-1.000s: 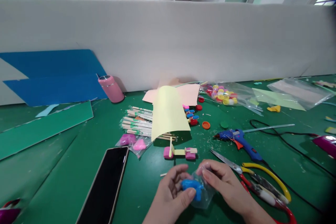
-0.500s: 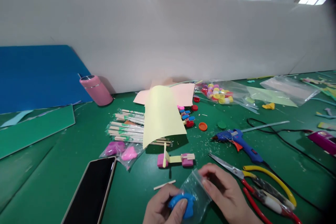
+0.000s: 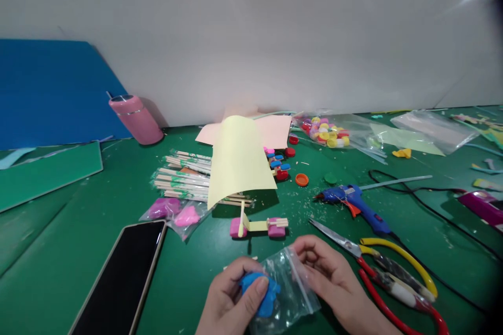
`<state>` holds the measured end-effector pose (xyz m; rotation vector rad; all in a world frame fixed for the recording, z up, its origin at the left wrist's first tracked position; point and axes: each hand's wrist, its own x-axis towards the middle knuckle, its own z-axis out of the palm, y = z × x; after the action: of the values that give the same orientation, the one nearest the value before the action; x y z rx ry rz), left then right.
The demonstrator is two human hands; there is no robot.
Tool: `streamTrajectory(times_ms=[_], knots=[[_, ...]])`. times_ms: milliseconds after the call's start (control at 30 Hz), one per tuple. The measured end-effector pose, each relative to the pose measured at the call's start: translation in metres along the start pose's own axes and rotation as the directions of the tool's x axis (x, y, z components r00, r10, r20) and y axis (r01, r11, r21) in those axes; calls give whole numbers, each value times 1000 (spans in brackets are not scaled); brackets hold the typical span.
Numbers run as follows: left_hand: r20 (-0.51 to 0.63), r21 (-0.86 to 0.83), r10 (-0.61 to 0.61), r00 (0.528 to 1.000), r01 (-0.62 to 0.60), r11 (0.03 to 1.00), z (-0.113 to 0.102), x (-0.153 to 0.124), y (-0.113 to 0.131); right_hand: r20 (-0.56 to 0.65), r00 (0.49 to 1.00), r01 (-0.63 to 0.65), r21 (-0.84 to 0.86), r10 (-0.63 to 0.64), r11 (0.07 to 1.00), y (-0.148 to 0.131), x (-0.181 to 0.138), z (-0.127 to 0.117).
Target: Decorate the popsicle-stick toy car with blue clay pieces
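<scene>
My left hand (image 3: pixel 236 293) is closed around a lump of blue modelling clay (image 3: pixel 268 301), the thumb pressed on top. A clear zip bag (image 3: pixel 293 290) spreads from the clay to the right; whether the clay lies inside it I cannot tell. At the bag's zip edge, my right hand (image 3: pixel 328 272) pinches the plastic, fingers curled. Just beyond the hands lies a small piece with two pink clay blocks (image 3: pixel 238 227), a pale yellow strip (image 3: pixel 258 226) and short sticks. A thin stick (image 3: pixel 251 259) is partly hidden behind my left hand.
Scissors (image 3: pixel 346 243) and a blue glue gun (image 3: pixel 363 207) with its cord lie to the right. A phone (image 3: pixel 121 277) and bagged pink clay (image 3: pixel 186 216) are left. Behind are wrapped chopsticks (image 3: pixel 183 180), yellow paper (image 3: pixel 241 162), bottle caps and a pink flask (image 3: pixel 137 123).
Both hands have shifted slightly left in the view, and the bag is spread wider between them. The whole scene has shifted a little as the camera tilted.
</scene>
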<state>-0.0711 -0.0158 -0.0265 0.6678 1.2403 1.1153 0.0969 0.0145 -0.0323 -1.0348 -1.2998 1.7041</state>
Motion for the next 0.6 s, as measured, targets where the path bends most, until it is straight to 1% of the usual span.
streamTrajectory(times_ms=[100,233,467,600], knots=[[-18,-26,-24,1000,24,999,-1,1,-3,9,1000,-12,44,12,999,-1,-2,0],[0,-31,-60,998,60,998,-2,2,-4,23,1000,1,47,-2,999,0,-3,-1],[9,-52,-55,998,55,997,-2,0,-1,6,1000,-15,-35,15,999,-1,-3,0],[36,-119,-84,996,88,989,-2,1,0,-44,999,-17,-74,14,997,-2,-3,6]])
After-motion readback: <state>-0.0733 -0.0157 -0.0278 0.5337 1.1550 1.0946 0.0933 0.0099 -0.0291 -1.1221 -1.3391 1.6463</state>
